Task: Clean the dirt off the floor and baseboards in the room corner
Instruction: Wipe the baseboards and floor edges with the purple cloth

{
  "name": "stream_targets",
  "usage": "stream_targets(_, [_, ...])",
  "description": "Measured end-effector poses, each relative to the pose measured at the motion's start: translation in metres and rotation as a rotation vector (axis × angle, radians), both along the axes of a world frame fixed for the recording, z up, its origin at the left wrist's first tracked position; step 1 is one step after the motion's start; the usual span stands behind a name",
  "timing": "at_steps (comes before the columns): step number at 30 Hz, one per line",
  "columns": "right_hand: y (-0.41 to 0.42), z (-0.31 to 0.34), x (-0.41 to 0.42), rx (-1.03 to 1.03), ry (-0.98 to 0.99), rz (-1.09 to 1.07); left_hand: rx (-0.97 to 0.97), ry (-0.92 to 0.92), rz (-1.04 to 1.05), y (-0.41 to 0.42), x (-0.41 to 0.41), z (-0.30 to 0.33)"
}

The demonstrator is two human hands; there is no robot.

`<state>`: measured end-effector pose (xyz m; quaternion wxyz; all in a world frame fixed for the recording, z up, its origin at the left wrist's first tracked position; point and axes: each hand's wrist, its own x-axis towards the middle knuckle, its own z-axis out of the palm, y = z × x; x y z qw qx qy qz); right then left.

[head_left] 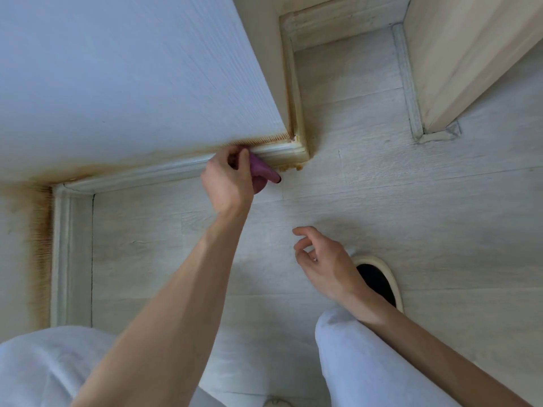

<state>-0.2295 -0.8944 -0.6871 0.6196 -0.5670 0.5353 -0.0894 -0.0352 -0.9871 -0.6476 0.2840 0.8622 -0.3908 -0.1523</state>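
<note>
Gripping a purple, soft-looking cleaning cloth or sponge (261,171), the left hand (227,179) is curling its fingers round it and pressing it against the white moulded baseboard (164,173) close to the outer corner of the wall. What exactly the purple thing is cannot be told from this head view. Orange-brown dirt (289,167) is lying as small crumbs on the pale grey wood-look laminate floor (411,215) just beside the purple thing, at the foot of the corner, and a rusty orange stain (44,245) is running along the seam between the white textured wall (132,69) and the baseboard, strongest at the inner corner on the left and up the corner edge. The right hand (320,259) is hovering above the floor, well apart from the baseboard, its fingers loosely curled and holding nothing. Below it, a cream slipper with a dark opening (379,280) is resting on the floor, and the person's knees in white trousers (367,362) are filling the lower edge. A light wooden door frame (470,54) is standing at the upper right.
</note>
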Motion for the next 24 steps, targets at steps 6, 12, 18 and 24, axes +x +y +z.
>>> stream_targets(6, [0.005,0.001,-0.007,-0.017,0.014,-0.018,0.004,0.111,-0.124,-0.014,-0.061,0.007])
stream_targets(12, [0.001,-0.004,-0.008,0.005,-0.004,-0.075,-0.065,0.270,-0.074,0.016,-0.031,-0.005])
stream_targets(18, [-0.022,-0.004,-0.008,0.147,-0.176,-0.420,-0.018,0.970,-0.094,0.069,0.000,0.015])
stream_targets(24, [-0.044,0.027,0.001,0.852,-0.707,-0.612,0.065,1.297,-0.246,0.079,-0.005,0.029])
